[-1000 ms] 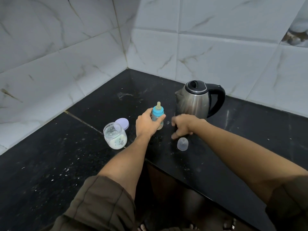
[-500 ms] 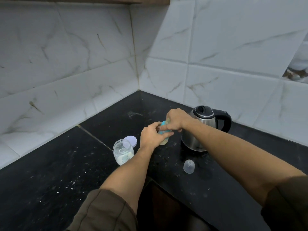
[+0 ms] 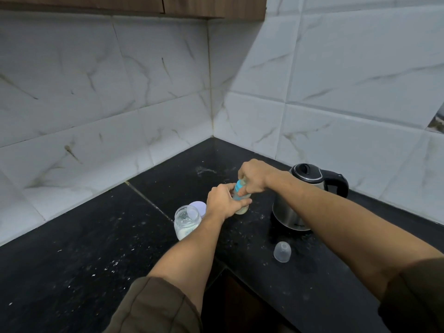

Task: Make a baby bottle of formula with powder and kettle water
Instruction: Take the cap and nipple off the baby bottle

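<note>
Centrally, bottle [image 3: 242,205] upright on black speckled counter [image 3: 72,260], between jar [image 3: 186,222] and kettle [image 3: 296,203]. Left hand [image 3: 223,204] wrapped round bottle body; right hand [image 3: 254,176] clenched over teal collar and teat. Small lettering low on kettle wall, too small to read. Jar holds white powder; lilac lid [image 3: 199,205] just behind it. Clear cap [image 3: 282,251] lies in front of kettle. White marbled tiles [image 3: 120,92] meet in corner; wooden cabinet [image 3: 144,6] above.

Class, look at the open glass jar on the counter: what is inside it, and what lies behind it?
Inside the glass jar: white powder at the bottom. Behind it: a lilac lid, partly covered by the jar.
</note>
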Available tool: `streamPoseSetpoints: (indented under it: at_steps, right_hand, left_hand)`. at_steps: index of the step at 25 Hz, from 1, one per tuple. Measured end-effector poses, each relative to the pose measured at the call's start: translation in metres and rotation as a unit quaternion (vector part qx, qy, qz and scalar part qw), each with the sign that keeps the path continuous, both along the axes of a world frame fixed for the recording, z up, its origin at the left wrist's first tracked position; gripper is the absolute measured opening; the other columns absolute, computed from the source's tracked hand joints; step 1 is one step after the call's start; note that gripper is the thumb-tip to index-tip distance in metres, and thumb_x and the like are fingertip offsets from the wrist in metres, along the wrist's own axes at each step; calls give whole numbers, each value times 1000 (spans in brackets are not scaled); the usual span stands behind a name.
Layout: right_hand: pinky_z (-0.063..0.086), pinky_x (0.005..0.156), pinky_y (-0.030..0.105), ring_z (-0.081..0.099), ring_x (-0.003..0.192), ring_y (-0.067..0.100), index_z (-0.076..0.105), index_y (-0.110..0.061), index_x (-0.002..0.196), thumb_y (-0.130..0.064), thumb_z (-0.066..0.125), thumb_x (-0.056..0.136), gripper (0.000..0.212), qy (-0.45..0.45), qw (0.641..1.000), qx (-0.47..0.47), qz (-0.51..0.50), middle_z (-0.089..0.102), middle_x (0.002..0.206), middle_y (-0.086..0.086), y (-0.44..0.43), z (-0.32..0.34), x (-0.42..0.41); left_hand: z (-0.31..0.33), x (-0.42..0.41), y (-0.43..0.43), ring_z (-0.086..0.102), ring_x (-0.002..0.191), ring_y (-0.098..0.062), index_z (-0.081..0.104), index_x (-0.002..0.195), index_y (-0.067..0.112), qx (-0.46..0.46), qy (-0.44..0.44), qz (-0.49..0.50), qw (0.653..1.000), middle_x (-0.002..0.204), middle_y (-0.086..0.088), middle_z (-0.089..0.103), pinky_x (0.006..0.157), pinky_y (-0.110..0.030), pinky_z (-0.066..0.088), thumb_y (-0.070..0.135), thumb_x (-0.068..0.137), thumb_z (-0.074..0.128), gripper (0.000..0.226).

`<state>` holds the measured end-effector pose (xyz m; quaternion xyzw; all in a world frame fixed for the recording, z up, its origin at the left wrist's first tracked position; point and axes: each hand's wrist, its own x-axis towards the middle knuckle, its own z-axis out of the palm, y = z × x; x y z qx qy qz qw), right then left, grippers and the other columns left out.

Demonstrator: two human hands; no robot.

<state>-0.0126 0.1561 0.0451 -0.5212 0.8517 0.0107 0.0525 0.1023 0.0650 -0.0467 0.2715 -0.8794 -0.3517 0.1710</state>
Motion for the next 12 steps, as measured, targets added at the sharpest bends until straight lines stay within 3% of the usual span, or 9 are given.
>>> streamPoseSetpoints:
  at_steps: [5,12]
  right_hand:
    - [57,80,39,65,90,22,78,-16,103,-51,86,75,46,21,999,3,35,73,95,2,1,-1,-2]
    - [55,74,34,64,86,17,77,-23,102,-44,85,74,37,21,997,22,66,67,90,-5,8,-2,-5]
  left_hand:
    - [2,-1,-2,71,87,-12,78,112,30,-6,-7,-5,1000,90,8,77,82,-33,57,51,67,91,51]
    - [-1,-2,-2,67,81,-8,78,106,30,-20,-31,-19,999,83,12,73,75,-27,53,50,66,90,46]
